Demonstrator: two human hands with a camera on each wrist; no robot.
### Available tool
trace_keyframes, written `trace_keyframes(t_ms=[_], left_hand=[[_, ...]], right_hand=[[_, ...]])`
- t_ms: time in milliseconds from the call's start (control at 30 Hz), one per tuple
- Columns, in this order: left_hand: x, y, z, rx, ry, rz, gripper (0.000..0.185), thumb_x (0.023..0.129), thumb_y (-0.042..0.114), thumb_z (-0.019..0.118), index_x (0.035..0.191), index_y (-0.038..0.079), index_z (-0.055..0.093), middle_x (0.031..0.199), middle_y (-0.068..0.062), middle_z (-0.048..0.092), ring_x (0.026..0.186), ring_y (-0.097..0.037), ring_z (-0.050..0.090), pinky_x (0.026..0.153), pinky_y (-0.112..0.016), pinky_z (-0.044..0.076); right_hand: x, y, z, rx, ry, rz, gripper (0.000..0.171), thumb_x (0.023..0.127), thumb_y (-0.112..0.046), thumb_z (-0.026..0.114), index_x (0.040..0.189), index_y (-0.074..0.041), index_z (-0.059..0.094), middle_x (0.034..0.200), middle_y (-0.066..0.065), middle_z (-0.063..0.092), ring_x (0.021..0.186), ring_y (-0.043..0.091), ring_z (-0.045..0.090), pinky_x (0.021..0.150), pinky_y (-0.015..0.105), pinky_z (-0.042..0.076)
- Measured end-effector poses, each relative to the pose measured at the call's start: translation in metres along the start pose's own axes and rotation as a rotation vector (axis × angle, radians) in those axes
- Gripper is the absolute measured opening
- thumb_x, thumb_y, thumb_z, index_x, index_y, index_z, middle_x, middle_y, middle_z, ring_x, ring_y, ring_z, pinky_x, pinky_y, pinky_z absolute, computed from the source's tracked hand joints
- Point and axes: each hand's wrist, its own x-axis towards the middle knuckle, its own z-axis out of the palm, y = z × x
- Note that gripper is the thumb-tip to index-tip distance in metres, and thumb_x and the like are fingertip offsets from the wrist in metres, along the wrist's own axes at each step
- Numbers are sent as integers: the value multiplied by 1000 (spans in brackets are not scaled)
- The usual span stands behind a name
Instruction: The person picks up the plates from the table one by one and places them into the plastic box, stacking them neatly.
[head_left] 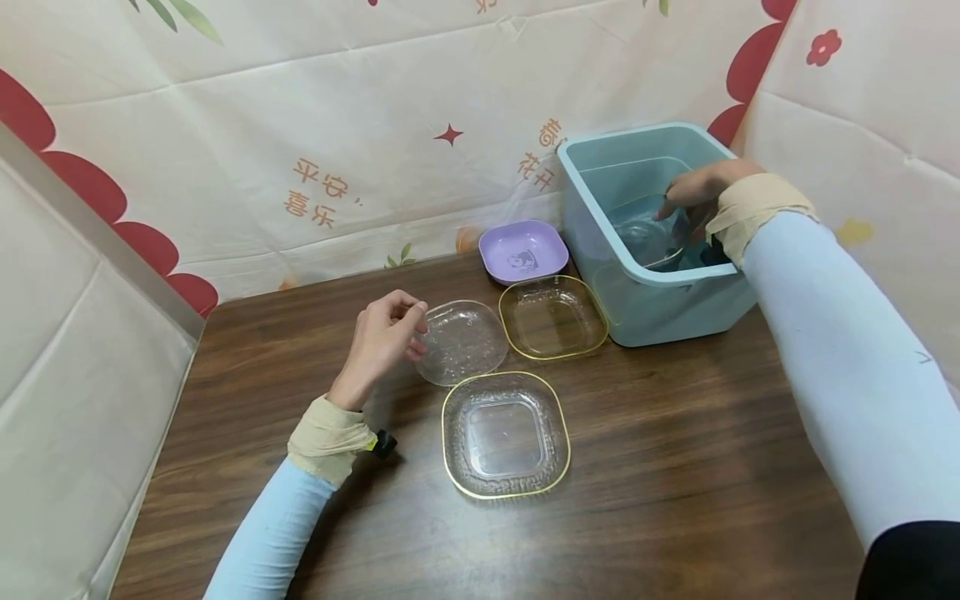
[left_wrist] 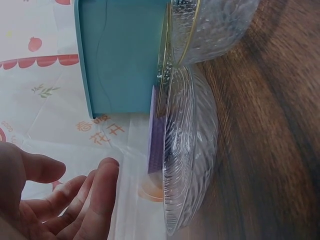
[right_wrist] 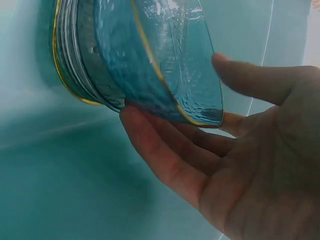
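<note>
Down inside the blue bin (head_left: 652, 312), my right hand (head_left: 701, 187) holds a clear gold-rimmed bowl (right_wrist: 165, 65). In the right wrist view the thumb is over its rim and the fingers are beneath its side. Stacked clear dishes (right_wrist: 82, 55) are behind that bowl. My left hand (head_left: 382, 337), fingers loosely bent and holding nothing, hovers by the left edge of a clear rounded dish (head_left: 465, 346). Nearest me on the table lies a clear square plate (head_left: 506, 437) with a gold rim.
Against the bin's left side is another gold-rimmed clear plate (head_left: 555, 317), with a purple dish (head_left: 522, 250) behind it. A printed cloth (head_left: 412, 167) hangs along the back of the wooden table (head_left: 637, 483). The bin stands at the back right.
</note>
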Motion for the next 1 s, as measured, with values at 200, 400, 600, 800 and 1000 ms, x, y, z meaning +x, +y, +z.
trace_keyframes(t_ms=[200,400,600,800,1000], left_hand=[[0,-1,0,1,4,0,28,105,26,58,111,2,68,99,-30,72,62,-25,76,55,-39,65],[0,-1,0,3,10,-3,27,105,27,58,110,3,69,98,-29,72,61,-24,75,55,-38,65],[1,-2,1,11,5,0,29,105,27,58,112,1,68,99,-29,73,61,-23,75,54,-38,65],[0,0,1,-4,5,-5,26,104,26,58,111,2,69,100,-30,73,60,-23,75,54,-40,65],[0,-1,0,6,4,2,27,105,27,58,110,3,69,99,-29,72,60,-22,74,55,-40,65]], right_hand=[[-2,0,-2,-78,-33,12,78,108,-32,44,153,20,7,145,49,32,115,44,65,108,60,53],[-3,0,-1,-49,-29,8,81,108,-37,44,153,19,8,150,47,28,128,53,55,108,60,53],[-1,4,-1,3,-47,6,79,108,-37,44,157,13,6,157,41,18,136,56,48,103,57,58],[0,4,-2,4,-57,8,76,108,-32,41,153,19,9,154,45,24,132,54,54,106,59,55],[0,4,-2,-4,-95,6,69,106,-26,39,151,21,14,152,46,28,127,51,59,103,56,58]])
